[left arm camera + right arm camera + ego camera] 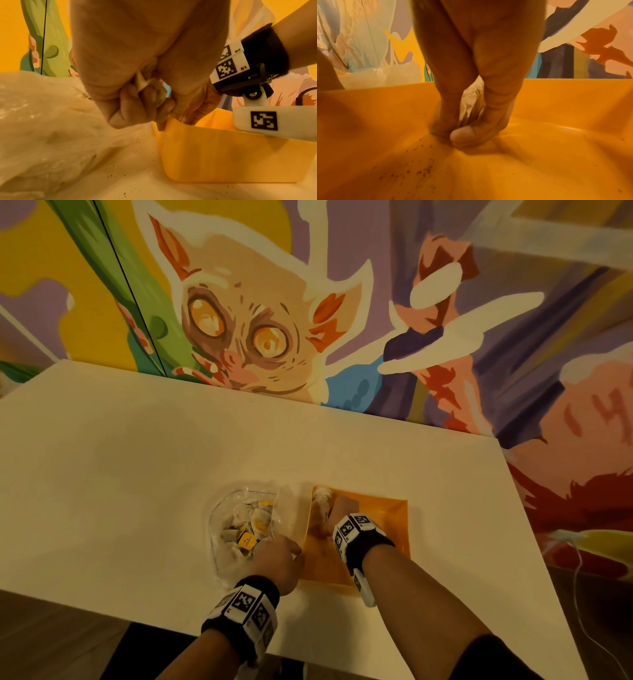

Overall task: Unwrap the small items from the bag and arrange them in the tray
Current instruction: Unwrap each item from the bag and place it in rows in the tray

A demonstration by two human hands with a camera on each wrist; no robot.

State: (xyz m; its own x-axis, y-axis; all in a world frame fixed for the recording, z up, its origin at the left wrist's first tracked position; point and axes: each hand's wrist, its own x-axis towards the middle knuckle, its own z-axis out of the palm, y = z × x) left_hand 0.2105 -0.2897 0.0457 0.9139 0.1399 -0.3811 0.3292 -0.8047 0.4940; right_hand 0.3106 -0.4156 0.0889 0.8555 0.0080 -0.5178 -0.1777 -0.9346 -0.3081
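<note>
Orange tray [573, 108] floor bears right hand [471, 94] pinching pale item [471, 102].

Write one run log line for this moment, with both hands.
left hand: holds crumpled wrapper | right hand: sets small item in orange tray | bag: beside tray

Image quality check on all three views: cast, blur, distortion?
Head view: warm dim cast, wide-angle bending of the table edge. Left wrist view: left hand huge and soft, tray wall sharper. Right wrist view: orange cast, right hand soft, specks on the tray floor legible.
</note>
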